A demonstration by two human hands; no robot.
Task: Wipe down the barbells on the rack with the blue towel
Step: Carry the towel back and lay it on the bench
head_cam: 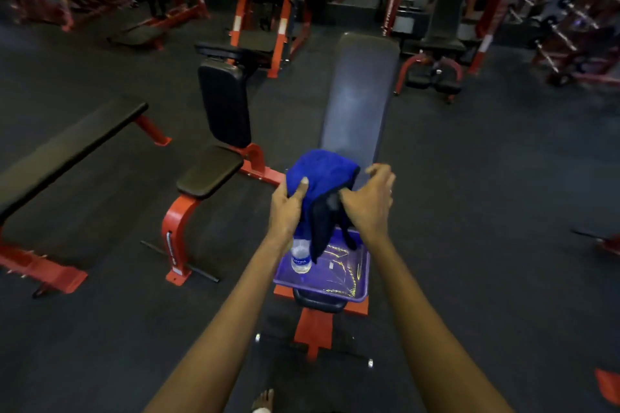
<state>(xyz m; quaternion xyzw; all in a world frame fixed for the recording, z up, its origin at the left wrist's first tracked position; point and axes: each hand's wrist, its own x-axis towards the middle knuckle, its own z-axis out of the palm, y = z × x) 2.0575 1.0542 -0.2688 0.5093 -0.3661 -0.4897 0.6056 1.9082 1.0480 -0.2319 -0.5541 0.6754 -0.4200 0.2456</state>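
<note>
- Gripping the blue towel (322, 174) is the left hand (288, 208), fingers curling round it.
- It is hanging lengthwise down over the tray (322, 293).
- Right hand (369, 203) is touching it; grip unclear.

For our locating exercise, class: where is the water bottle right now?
Head view, centre: the water bottle stands at the left of the purple tray, just below the left hand gripping the blue towel.

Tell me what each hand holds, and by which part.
The left hand grips the blue towel at its left edge, thumb on top. The right hand is by its hanging right fold; a grip there cannot be told.
</note>
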